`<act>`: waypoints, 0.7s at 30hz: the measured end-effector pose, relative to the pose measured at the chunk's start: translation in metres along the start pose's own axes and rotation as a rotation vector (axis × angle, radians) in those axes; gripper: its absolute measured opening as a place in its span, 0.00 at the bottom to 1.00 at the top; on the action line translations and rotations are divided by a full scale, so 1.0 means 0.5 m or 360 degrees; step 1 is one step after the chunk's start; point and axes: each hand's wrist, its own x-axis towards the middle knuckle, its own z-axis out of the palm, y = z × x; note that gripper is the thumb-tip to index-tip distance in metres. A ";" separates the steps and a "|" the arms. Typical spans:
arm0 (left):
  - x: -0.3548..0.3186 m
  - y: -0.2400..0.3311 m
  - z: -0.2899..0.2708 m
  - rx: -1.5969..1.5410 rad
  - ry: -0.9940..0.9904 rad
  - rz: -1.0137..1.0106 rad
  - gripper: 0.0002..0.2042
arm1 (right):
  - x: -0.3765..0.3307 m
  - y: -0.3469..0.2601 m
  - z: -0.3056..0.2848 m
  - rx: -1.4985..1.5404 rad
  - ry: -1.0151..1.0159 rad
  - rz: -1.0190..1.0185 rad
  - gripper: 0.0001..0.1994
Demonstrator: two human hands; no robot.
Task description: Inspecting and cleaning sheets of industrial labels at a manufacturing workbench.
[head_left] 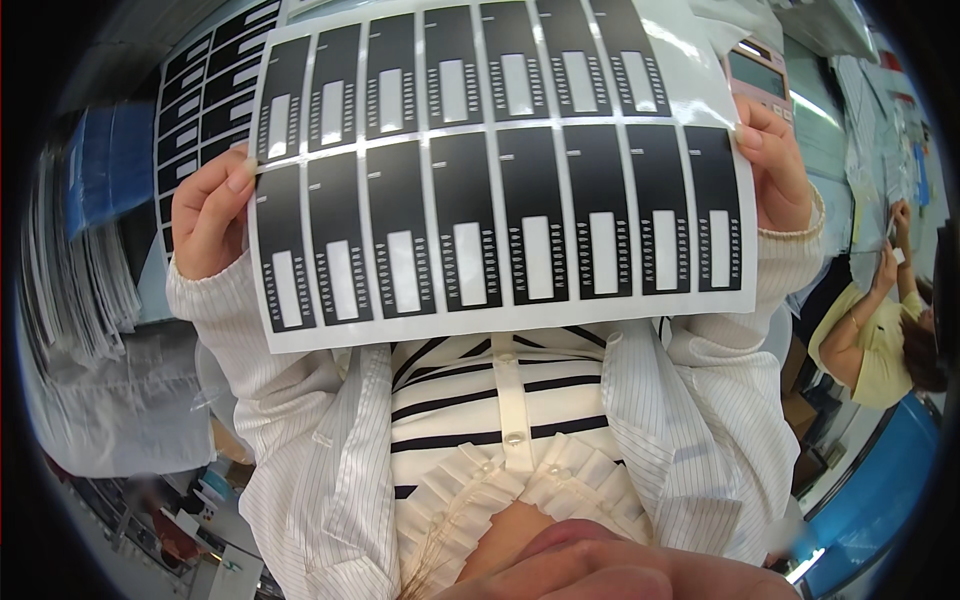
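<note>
Gripping left hand (212,212): pinched the label sheet (540,180)'s left edge.
Right hand (778,165): pinched its right edge.
Label sheet: was held between both hands.
Pink calculator (757,77): showed just beyond the right hand.

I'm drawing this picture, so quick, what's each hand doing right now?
Left hand: closed, pinching a glossy white sheet with black rectangular panels at its left edge.
Right hand: closed, pinching the same sheet's right edge.
</note>
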 end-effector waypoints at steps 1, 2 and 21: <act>-0.009 0.003 0.002 -0.0001 0.0040 0.0007 0.10 | 0.006 0.005 -0.001 -0.0023 -0.0026 -0.0010 0.10; -0.016 0.008 0.004 0.0036 0.0099 -0.0005 0.10 | 0.010 0.012 0.000 0.0000 -0.0066 -0.0004 0.10; -0.008 0.018 0.016 0.0001 0.0052 -0.0081 0.12 | 0.009 -0.006 0.002 -0.0036 -0.0056 0.0022 0.08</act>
